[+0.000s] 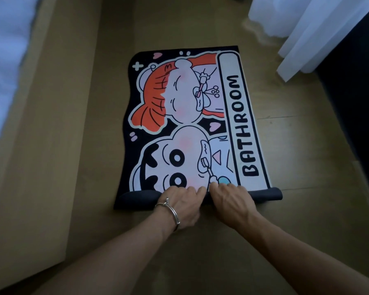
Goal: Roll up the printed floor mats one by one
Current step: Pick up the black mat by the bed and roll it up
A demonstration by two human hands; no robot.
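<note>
A black cartoon-printed floor mat (192, 116) is laid on a tan wooden floor (200, 248) between a pale wooden panel (41, 145) and white curtains (307, 28). Its rolled near edge is gripped by the left hand (179, 204) and right hand (230, 201), both curled over it.

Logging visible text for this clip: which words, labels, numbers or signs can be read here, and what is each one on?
"BATHROOM": black capitals running sideways on the white panel along the right edge of the floor mat.
No other text, brand or number is visible; the other marks on the mat are cartoon drawings.
</note>
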